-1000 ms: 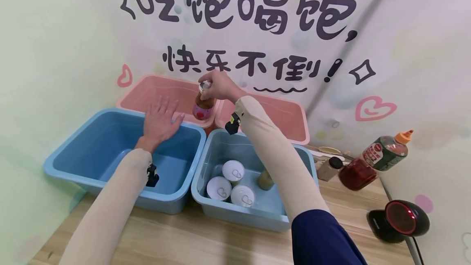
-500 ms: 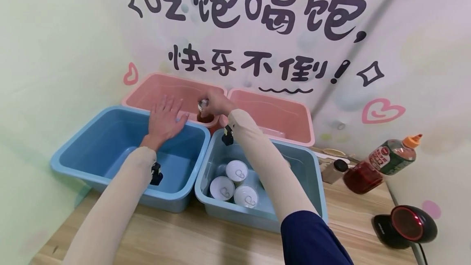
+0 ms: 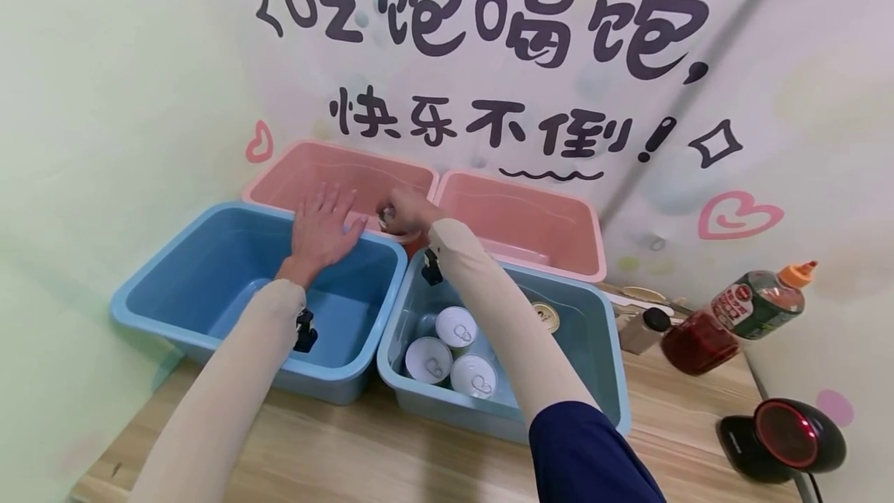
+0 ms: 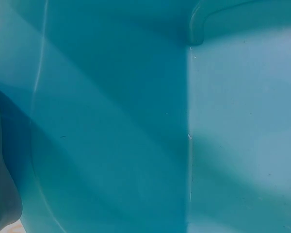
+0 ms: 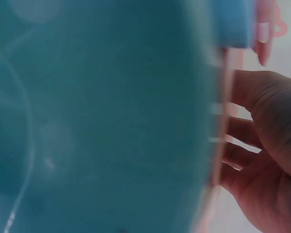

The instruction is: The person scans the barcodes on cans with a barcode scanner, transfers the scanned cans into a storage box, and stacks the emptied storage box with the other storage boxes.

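My right hand [image 3: 412, 212] grips the top of a glass jar with a pale cap [image 3: 386, 217] inside the left pink bin [image 3: 307, 152]. Most of the jar is hidden by the hand and the bin's front wall. Spread out flat, my left hand [image 3: 323, 227] lies over the back rim of the left blue bin [image 3: 157, 243]. In the left wrist view only blue plastic [image 4: 111, 136] fills most of the picture. The right wrist view shows the right hand [image 5: 276, 141] with curled fingers partly behind a rim; the jar cannot be seen there.
The right blue bin [image 3: 608, 363] holds several cans, among them a white-topped can [image 3: 427, 360] and a gold-topped can [image 3: 547, 317]. Behind it stands another pink bin [image 3: 524, 189]. To the right are a black-capped shaker [image 3: 642, 331], a red sauce bottle [image 3: 733, 317] and a black device [image 3: 789, 437].
The right hand has lowered the jar into the left pink bin, so its label is now hidden. The left hand stays on the rim. The head view has shifted slightly.
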Motion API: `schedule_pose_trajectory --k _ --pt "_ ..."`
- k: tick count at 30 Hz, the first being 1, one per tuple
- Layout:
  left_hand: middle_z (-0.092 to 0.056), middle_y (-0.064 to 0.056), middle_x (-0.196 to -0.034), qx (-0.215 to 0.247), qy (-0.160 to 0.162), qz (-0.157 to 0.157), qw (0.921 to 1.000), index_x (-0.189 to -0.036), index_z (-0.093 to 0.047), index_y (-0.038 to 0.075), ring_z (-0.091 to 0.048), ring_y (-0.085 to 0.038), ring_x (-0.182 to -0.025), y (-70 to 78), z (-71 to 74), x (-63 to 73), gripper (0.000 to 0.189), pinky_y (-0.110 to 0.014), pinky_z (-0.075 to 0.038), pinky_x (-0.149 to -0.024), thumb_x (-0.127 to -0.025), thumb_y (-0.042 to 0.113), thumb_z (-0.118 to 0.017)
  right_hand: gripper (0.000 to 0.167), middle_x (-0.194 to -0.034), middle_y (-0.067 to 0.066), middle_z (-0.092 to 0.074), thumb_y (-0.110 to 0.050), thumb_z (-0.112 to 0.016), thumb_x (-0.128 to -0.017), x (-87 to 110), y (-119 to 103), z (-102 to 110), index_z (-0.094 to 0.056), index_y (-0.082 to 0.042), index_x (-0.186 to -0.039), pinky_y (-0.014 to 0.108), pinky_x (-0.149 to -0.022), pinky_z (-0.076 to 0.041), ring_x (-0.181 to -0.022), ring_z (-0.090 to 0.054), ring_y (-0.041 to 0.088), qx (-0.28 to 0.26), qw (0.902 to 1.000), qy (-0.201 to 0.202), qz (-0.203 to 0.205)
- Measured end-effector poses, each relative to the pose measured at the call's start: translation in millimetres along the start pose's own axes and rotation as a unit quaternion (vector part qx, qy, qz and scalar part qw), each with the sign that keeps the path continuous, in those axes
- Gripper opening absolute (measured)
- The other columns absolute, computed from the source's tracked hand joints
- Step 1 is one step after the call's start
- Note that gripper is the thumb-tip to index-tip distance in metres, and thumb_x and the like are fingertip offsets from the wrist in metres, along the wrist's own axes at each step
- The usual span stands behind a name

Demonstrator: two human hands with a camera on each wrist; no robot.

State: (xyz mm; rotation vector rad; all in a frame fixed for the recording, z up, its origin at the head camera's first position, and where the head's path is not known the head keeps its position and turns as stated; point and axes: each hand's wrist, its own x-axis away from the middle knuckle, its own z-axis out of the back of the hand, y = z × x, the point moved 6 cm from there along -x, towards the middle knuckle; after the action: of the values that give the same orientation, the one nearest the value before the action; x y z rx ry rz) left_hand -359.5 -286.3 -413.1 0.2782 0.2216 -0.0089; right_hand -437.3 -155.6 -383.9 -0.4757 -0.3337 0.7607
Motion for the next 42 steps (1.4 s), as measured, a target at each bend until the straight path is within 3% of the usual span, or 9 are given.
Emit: schedule_pose_trajectory --k 7,24,33,40,42 --pt "-0.011 -0.014 -0.169 0.002 0.003 -0.004 1.0 -0.16 -0.021 0.015 0.0 -0.038 -0.157 1.3 0.5 0.0 0.07 -0.059 0.003 -0.125 -0.102 0.052 -0.034 0.033 -0.108 0.006 -0.07 -0.003 -0.06 -0.093 -6.4 4.5 -5.5 -0.07 -0.011 -0.124 0.023 -0.068 -0.053 -0.088 -0.064 0.02 0.055 0.9984 -0.004 0.014" --pt "-0.011 -0.013 -0.169 -0.004 -0.001 -0.002 1.0 -0.16 -0.021 0.015 0.0 -0.037 -0.157 4.1 -1.5 0.6 0.071 -0.058 0.002 -0.125 -0.102 0.054 -0.032 0.035 -0.11 0.007 -0.069 -0.004 -0.057 -0.095 -8.7 10.1 -10.9 -0.068 -0.008 -0.128 0.026 -0.076 -0.054 -0.095 -0.063 0.021 0.072 0.997 -0.028 -0.011" --pt "-0.015 -0.016 -0.168 -0.003 0.002 -0.006 1.0 -0.159 -0.024 0.013 -0.004 -0.038 -0.156 5.0 -1.1 -2.4 0.069 -0.06 -0.001 -0.124 -0.102 0.05 -0.037 0.036 -0.129 0.01 -0.066 -0.008 -0.06 -0.097 -0.7 5.3 -11.1 -0.064 -0.008 -0.133 0.031 -0.095 -0.055 -0.108 -0.061 0.024 0.074 0.9932 -0.072 -0.055" --pt "-0.019 -0.017 -0.167 -0.008 0.009 -0.003 0.9999 -0.158 -0.027 0.012 -0.006 -0.038 -0.156 1.7 -1.1 -1.3 0.068 -0.061 -0.004 -0.124 -0.102 0.049 -0.038 0.038 -0.128 0.011 -0.065 -0.013 -0.063 -0.098 -2.2 3.1 -6.3 -0.061 -0.008 -0.135 0.025 -0.078 -0.056 -0.1 -0.064 0.023 0.055 0.996 -0.055 -0.045" --pt "-0.019 -0.017 -0.167 -0.012 0.011 -0.002 0.9999 -0.158 -0.027 0.012 -0.006 -0.038 -0.156 0.2 0.0 -0.3 0.068 -0.061 -0.003 -0.124 -0.102 0.05 -0.037 0.04 -0.132 0.011 -0.064 -0.013 -0.067 -0.095 -2.6 1.9 -2.0 -0.062 -0.009 -0.135 0.026 -0.079 -0.056 -0.102 -0.063 0.023 0.045 0.9975 -0.04 -0.036"
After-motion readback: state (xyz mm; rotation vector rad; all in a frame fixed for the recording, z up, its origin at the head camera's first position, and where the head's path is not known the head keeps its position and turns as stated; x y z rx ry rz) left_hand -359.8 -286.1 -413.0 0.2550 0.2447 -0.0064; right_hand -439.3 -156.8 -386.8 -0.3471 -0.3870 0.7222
